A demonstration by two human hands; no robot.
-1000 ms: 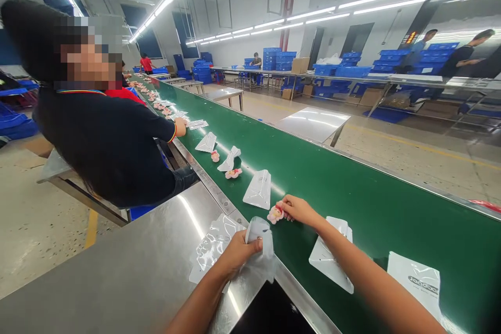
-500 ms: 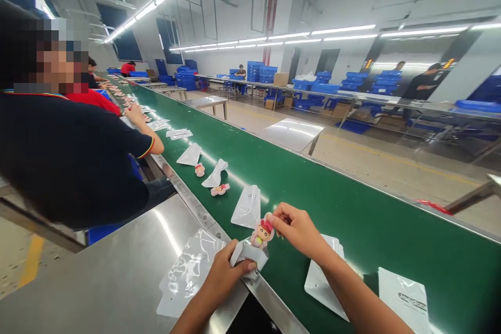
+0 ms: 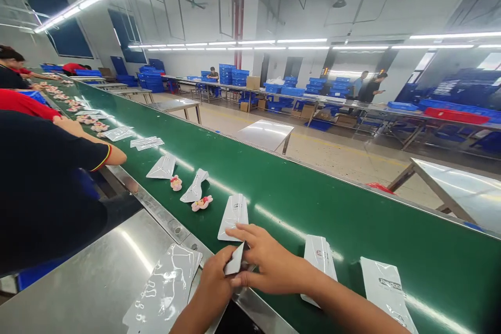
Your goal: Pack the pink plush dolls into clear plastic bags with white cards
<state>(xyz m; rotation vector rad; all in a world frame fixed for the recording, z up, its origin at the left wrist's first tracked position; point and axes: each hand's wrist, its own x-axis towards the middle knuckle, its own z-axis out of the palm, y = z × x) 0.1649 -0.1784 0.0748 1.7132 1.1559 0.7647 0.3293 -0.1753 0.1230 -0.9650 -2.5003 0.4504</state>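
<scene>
green conveyor belt (image 3: 352, 219) runs diag from far left to near right, w/ a steel desk (image 3: 97, 282) along its near edge. on the desk, a stack of clear plastic blister trays (image 3: 164, 287) lies just left of the hands. on the belt: white pouches, one (image 3: 234, 215) just beyond the hands, two more (image 3: 320, 260) (image 3: 385, 287) to the right, others w/ small pink figures (image 3: 202, 202) (image 3: 176, 182) further up the line. a co-worker's dark sleeve (image 3: 43, 188) fills the left side, other ppl beyond. smallest and central: a small white pouch (image 3: 235, 265) pinched between both hands, right at the belt's near edge where it meets the desk. it stands roughly upright, long axis tilted up and a bit right, directly between the two hands, so neither is nearer; both touch it. left hand (image 3: 214, 281) comes up from below, fingers closed on the pouch's lower left side. right hand (image 3: 270, 266) reaches in from the right, forearm over the belt, palm down, thumb and fingertips gripping the pouch's right edge, index finger stretched out past it toward the left. can't tell if anything's inside the pouch, hands cover most of it.
</scene>
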